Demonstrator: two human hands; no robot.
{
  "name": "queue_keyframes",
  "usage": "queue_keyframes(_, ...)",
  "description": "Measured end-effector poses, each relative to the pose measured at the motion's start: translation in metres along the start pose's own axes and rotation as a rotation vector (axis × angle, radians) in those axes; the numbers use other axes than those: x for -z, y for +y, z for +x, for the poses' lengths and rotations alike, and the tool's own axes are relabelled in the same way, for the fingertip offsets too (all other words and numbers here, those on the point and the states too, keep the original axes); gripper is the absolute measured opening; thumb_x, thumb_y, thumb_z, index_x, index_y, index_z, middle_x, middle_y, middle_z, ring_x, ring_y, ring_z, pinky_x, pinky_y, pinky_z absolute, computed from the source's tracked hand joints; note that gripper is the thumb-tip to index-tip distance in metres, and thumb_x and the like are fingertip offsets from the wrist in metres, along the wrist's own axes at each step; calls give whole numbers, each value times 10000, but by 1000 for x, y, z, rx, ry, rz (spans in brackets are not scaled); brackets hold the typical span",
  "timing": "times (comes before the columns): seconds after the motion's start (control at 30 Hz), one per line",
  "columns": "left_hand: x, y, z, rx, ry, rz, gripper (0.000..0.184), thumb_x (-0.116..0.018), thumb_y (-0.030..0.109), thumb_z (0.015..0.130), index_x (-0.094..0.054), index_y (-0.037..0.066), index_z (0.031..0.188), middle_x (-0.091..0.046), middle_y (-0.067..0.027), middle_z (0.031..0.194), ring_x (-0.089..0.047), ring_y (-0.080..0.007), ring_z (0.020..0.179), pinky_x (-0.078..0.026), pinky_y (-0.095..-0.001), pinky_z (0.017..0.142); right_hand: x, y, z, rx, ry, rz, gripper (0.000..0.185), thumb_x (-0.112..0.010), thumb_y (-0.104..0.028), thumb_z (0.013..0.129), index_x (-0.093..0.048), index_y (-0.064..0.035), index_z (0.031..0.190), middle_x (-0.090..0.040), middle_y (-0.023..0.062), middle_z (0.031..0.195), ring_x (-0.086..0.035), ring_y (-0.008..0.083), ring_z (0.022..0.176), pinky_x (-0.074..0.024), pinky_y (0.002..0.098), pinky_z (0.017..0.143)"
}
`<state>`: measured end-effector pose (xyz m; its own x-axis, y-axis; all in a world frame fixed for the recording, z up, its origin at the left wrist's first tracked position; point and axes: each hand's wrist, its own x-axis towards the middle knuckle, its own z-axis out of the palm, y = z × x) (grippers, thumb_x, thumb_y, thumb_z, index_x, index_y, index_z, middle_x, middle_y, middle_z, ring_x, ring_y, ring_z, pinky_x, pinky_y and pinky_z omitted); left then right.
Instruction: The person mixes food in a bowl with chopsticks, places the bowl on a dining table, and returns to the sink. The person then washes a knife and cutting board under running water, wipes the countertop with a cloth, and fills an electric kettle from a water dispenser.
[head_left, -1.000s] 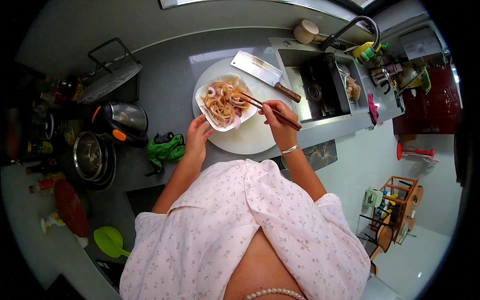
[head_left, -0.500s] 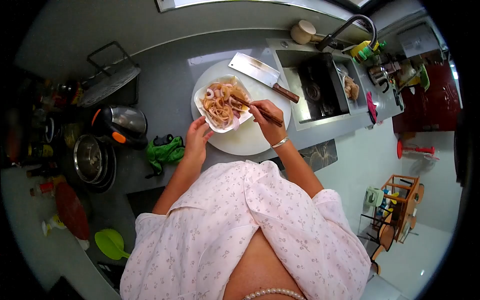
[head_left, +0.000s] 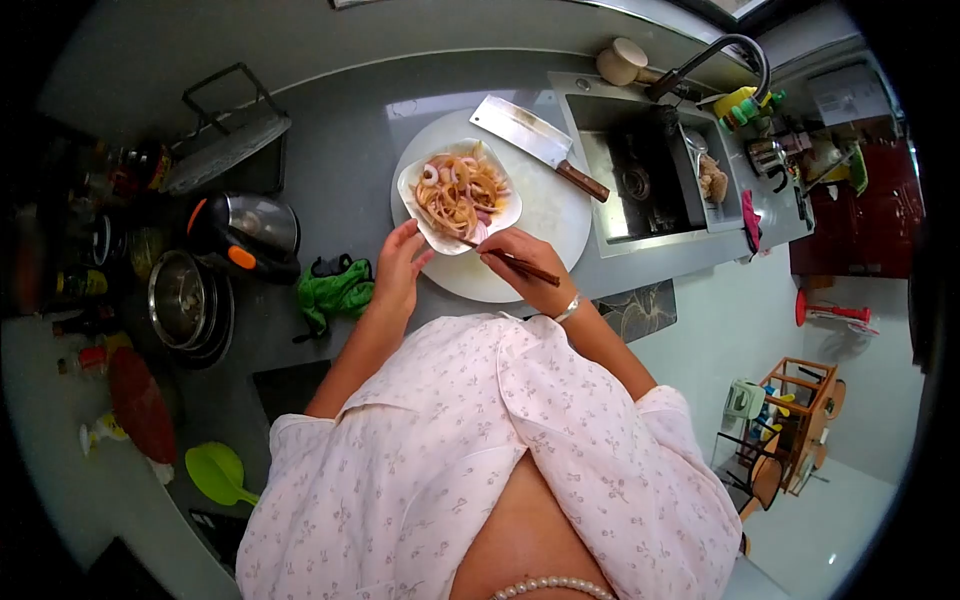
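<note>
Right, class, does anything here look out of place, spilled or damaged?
I see no spill around the white, square-sided bowl. Mildly odd: the steel cleaver with a brown wooden handle lies aslant, its handle jutting past the edge of the round white board towards the metal sink, where it might get knocked.

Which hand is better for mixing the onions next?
Probably the right hand: it holds the chopsticks, down by the onions in the bowl. The left hand has no chopsticks; its fingers are at the bowl's rim, better placed for steadying.
</note>
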<state>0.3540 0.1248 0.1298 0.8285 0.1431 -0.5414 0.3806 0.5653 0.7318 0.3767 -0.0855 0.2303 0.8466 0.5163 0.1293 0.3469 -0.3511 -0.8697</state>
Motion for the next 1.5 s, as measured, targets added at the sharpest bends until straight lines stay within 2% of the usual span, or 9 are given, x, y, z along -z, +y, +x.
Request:
queue_keyframes(0.07, 1, 0, 0, -6, -6, -8, 396, -535, 96, 915, -463, 12, 1296, -506, -70, 1254, -506, -163, 1123, -458, -322, 898, -3, 10, 2, 99, 74, -174, 78, -648, -62, 857, -626, -41, 929, -642, 109, 891, -638, 265, 793, -501, 320, 683)
queue_keyframes(0.2, 2, 0, -1, -2, -8, -8, 384, -533, 97, 917, -470, 19, 1288, -512, -69, 1244, -510, -162, 1109, -459, -323, 895, 6, 18, 5, 99, 201, -167, 87, -640, -41, 852, -620, -31, 936, -644, 113, 906, -644, 269, 801, -510, 313, 691)
queue_keyframes(0.37, 1, -1, 1, 4, 4, -8, 382, -534, 96, 916, -474, 21, 1285, -514, -67, 1239, -513, -161, 1095, -463, -325, 890, 17, 26, 6, -92, 330, 62, 81, -632, -28, 865, -629, 9, 936, -637, 109, 886, -624, 175, 743, -501, 269, 665)
queue_keyframes(0.67, 2, -3, 3, 20, 15, 1, 382, -544, 91, 909, -482, 18, 1279, -517, -68, 1233, -514, -165, 1101, -468, -326, 890, 1, 37, 4, -69, 313, 9, 82, -646, -48, 865, -647, 4, 929, -633, 94, 839, -586, 151, 672, -473, 263, 609)
queue_keyframes(0.87, 3, -2, 1, 27, 12, -4, 384, -540, 85, 916, -475, 10, 1288, -504, -74, 1251, -510, -162, 1104, -470, -326, 892, 32, 8, -7, -242, 434, 78, 101, -648, -87, 876, -652, 5, 916, -650, 69, 785, -629, 109, 651, -503, 220, 559)
queue_keyframes(0.93, 4, -3, 2, 29, 12, -13, 388, -537, 89, 922, -469, 8, 1296, -500, -76, 1257, -509, -161, 1102, -464, -328, 898, 39, 6, -14, -302, 422, 63, 115, -630, -112, 895, -655, -3, 921, -669, 58, 789, -669, 113, 709, -518, 214, 552)
queue_keyframes(1.13, -3, -1, -1, 28, 17, 9, 364, -522, 98, 933, -477, 12, 1283, -536, -77, 1216, -510, -173, 1112, -447, -359, 936, 8, 42, -20, -526, 421, 507, 147, -609, -147, 916, -633, -11, 966, -683, 79, 891, -703, 179, 800, -557, 246, 574)
queue_keyframes(1.33, 2, -2, -1, 26, -19, -13, 351, -522, 97, 932, -485, 17, 1271, -544, -71, 1206, -514, -174, 1110, -449, -367, 933, -11, 58, 4, -483, 559, 750, 179, -589, -146, 934, -584, 9, 1023, -674, 129, 933, -707, 232, 836, -575, 261, 603)
queue_keyframes(1.5, 4, -2, 0, 17, -6, -1, 348, -518, 106, 932, -484, 16, 1266, -547, -72, 1205, -526, -179, 1105, -448, -368, 930, 9, 43, 16, -400, 581, 629, 155, -588, -131, 930, -605, 6, 999, -673, 99, 913, -699, 197, 859, -568, 256, 614)
